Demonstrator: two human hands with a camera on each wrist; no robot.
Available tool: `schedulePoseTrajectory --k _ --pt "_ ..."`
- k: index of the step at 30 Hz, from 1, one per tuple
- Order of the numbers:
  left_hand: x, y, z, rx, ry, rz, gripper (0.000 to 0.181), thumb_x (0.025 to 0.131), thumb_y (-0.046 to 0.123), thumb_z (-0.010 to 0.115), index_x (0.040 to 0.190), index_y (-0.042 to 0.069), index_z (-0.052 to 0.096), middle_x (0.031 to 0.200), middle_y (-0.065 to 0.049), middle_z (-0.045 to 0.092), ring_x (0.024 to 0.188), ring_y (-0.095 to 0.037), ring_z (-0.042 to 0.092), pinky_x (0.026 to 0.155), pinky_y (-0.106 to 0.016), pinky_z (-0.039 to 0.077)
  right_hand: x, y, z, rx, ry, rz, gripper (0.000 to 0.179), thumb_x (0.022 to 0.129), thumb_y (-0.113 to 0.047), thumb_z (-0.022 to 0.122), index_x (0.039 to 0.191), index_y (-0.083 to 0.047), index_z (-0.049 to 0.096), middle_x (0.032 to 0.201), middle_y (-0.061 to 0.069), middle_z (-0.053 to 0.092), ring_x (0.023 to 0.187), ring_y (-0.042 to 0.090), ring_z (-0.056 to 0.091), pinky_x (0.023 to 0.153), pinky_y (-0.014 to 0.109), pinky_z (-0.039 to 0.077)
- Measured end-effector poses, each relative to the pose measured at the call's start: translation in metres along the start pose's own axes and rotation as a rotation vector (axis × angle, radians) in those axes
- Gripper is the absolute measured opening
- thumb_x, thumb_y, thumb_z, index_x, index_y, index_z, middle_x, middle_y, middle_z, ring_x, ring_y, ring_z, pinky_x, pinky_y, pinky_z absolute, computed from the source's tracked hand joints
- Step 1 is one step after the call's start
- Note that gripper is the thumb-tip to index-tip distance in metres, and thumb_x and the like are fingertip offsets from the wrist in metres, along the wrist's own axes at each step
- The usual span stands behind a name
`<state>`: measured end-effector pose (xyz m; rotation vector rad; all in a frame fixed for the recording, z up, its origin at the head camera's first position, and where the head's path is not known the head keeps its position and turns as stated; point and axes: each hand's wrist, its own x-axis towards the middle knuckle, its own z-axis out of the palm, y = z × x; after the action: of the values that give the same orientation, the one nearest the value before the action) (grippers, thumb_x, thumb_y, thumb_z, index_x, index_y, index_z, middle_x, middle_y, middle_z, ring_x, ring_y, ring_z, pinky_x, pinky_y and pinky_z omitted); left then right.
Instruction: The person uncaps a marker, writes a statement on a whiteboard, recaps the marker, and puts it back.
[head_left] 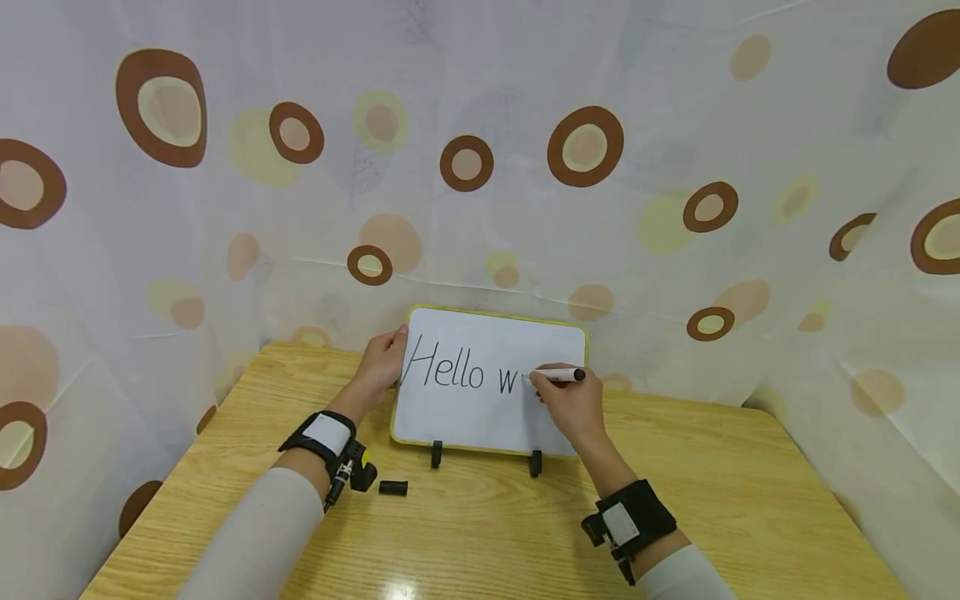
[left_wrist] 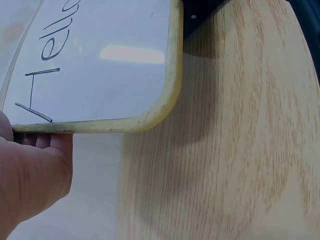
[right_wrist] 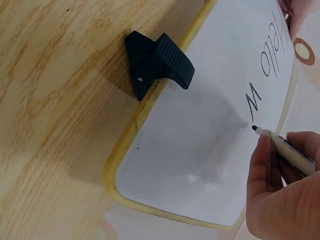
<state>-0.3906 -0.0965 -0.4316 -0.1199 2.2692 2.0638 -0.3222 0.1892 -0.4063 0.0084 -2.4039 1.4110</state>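
The whiteboard [head_left: 465, 421] stands on the bench [head_left: 450, 542], yellow frame outermost, lower edge fitted with two black clips, a left clip [head_left: 437, 454] and a right clip [head_left: 536, 463]. Its black handwriting, legible from where I stand, reads "Hello w".

Left hand [head_left: 381, 367]: grip closed on the board's left edge, fingers behind the frame. Right hand [head_left: 573, 408]: grip closed on the marker [head_left: 558, 375], pinching its white barrel near the writing end. The black tip is positioned just beside the "w" (whether it touches the surface, I cannot tell). Small dark print runs along the barrel; it is too small to read.

A black cap [head_left: 393, 487] lies on the bench, below and to the left of the left clip. Each wrist carries a black strap with a plain white patch. Behind the board hangs a pale cloth [head_left: 510, 83] patterned with brown rings.
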Motion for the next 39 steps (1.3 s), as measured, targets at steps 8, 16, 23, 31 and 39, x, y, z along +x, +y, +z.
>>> schedulePoseTrajectory --k 8,16,23,31,39 --pt "0.0007 -0.0012 0.0003 0.002 0.001 0.01 0.052 0.111 0.047 0.033 0.121 0.006 0.064 0.102 -0.008 0.062 0.087 -0.017 0.059 0.07 -0.028 0.05 0.0 0.002 0.0005 -0.001 0.004 -0.015 0.014 0.092 -0.015 0.075 0.099 -0.003 0.079 0.088 0.014 0.076 0.08 0.028 0.074 0.068 0.031 0.058" --pt "0.0004 -0.0025 0.0007 -0.002 0.001 -0.005 0.052 0.111 0.047 0.033 0.123 0.006 0.064 0.105 -0.009 0.062 0.089 -0.017 0.059 0.071 -0.028 0.051 0.0006 0.0044 0.002 -0.004 0.005 -0.03 0.013 0.092 -0.015 0.075 0.099 -0.004 0.079 0.087 0.013 0.076 0.076 0.022 0.072 0.067 0.03 0.058" --pt "-0.0001 -0.0021 0.0011 -0.008 -0.003 0.018 0.052 0.111 0.047 0.034 0.119 0.005 0.064 0.102 -0.008 0.061 0.088 -0.017 0.058 0.069 -0.028 0.051 0.0009 0.006 0.0022 0.005 0.004 -0.044 0.012 0.092 -0.012 0.075 0.099 -0.003 0.079 0.087 0.014 0.076 0.078 0.025 0.073 0.067 0.028 0.057" --pt "-0.0003 -0.0017 0.0016 0.002 0.0 0.009 0.052 0.112 0.046 0.034 0.121 0.005 0.064 0.104 -0.009 0.061 0.091 -0.018 0.058 0.071 -0.028 0.051 -0.0013 0.0048 0.0028 0.011 -0.041 -0.021 0.011 0.091 -0.012 0.075 0.096 -0.003 0.08 0.085 0.013 0.076 0.077 0.026 0.073 0.068 0.031 0.057" --pt "0.0014 -0.0018 -0.0006 0.004 0.001 0.0 0.052 0.111 0.048 0.034 0.123 0.007 0.063 0.105 -0.009 0.061 0.091 -0.018 0.058 0.072 -0.028 0.051 -0.0067 0.0028 0.0011 -0.036 -0.078 0.002 0.01 0.09 -0.009 0.072 0.09 -0.002 0.079 0.081 0.016 0.074 0.072 0.029 0.07 0.066 0.033 0.053"
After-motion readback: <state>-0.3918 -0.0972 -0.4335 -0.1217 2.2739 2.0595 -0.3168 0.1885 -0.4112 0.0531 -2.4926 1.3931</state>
